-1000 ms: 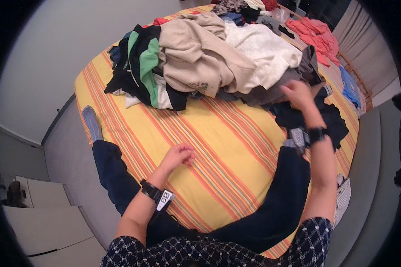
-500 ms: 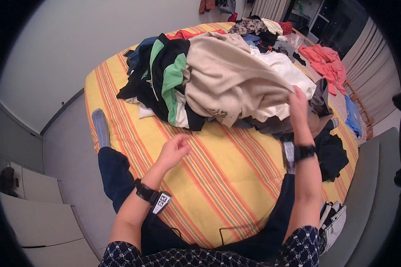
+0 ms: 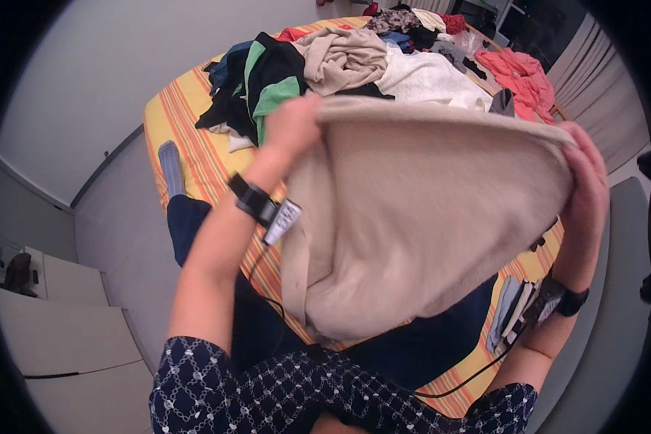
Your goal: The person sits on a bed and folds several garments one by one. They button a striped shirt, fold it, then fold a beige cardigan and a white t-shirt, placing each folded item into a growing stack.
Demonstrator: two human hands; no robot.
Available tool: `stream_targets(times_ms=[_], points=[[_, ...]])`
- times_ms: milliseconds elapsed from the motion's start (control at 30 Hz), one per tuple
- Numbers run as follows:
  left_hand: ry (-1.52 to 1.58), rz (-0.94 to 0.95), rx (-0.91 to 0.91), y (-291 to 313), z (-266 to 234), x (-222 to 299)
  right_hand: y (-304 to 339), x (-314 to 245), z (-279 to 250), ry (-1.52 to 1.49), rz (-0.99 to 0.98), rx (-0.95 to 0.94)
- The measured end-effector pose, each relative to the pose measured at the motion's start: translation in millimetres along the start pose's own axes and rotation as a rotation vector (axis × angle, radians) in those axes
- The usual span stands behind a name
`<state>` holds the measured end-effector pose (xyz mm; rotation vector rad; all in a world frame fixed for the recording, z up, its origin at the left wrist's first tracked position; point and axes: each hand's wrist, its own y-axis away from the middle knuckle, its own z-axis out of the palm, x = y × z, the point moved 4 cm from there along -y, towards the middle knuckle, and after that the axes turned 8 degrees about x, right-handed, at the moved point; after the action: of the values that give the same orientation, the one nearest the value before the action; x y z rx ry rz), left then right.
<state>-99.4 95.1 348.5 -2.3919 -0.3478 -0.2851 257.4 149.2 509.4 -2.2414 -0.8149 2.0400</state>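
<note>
Fingers (image 3: 296, 119) of the left hand (image 3: 291, 129) are curled shut over the top edge of a beige garment (image 3: 427, 217), pinching the cloth near one corner; those of the right hand (image 3: 584, 184) wrap closed around the opposite end of the same edge. Between the two grips the garment hangs spread out in the air, in front of the person's chest and above the near part of the bed (image 3: 195, 152), its lower bulk sagging toward the dark trousers at the person's lap.

Each grip appears to catch only a thin fold at the hem, so the heavy, loose middle could drag the cloth out of one hand, most likely if the hands pull further apart or shake it. A strip of the garment dangles down its left side and may snag on the black wrist strap (image 3: 253, 200) or the tag clipped to it.

Behind the garment sits a pile of clothes (image 3: 354, 65) on the striped bedcover, with a white top just beyond the raised edge and a coral piece (image 3: 517, 76) further right. Swinging the garment forward could knock pieces off that pile, since the spread cloth hides much of it from view.
</note>
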Motion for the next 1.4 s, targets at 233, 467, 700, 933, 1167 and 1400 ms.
stream_targets(times_ms=[233, 467, 700, 933, 1167, 1400], points=[[0.259, -0.661, -0.191, -51.1, -156.2, -141.5, 97.0, 67.5, 91.6, 0.266, -0.004, -0.812], [0.999, -0.512, 0.444, -87.1, -312.0, -118.4, 153.6, 22.7, 248.7, -0.22, -0.236, -0.736], [0.738, -0.055, -0.241, -75.0, -157.9, 43.1, 170.9, 40.4, 311.5, -0.105, -0.184, -0.655], [0.861, 0.646, -1.266, 112.0, -11.9, 208.2, 248.8, 146.7, 268.2, -0.043, 0.258, -0.98], [0.825, -0.369, -0.986, 174.6, -0.9, -50.7, 276.3, 213.7, 180.2, -0.251, 0.723, -1.212], [-0.034, -0.258, -0.739, 272.1, -8.6, -143.4, 179.8, 279.8, 78.4, 0.713, 0.478, -0.523]])
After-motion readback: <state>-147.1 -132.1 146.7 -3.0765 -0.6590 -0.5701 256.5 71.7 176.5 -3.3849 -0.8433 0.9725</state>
